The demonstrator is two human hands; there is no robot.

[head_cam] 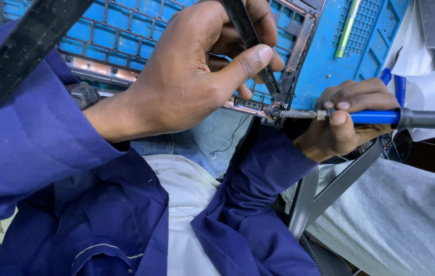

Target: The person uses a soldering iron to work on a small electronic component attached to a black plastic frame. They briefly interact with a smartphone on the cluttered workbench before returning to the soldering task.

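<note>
Soldering iron clenched in my right hand, tip touching the frame corner; my left hand pinches tweezers there. Joint's mid-work, nothing lifted yet.

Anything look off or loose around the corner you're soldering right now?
One thing: a thin black wire hangs loose below the frame corner, dangling over the lap, its far end unattached. Otherwise the left hand steadies tweezers there and the right hand holds the blue soldering iron level.
</note>
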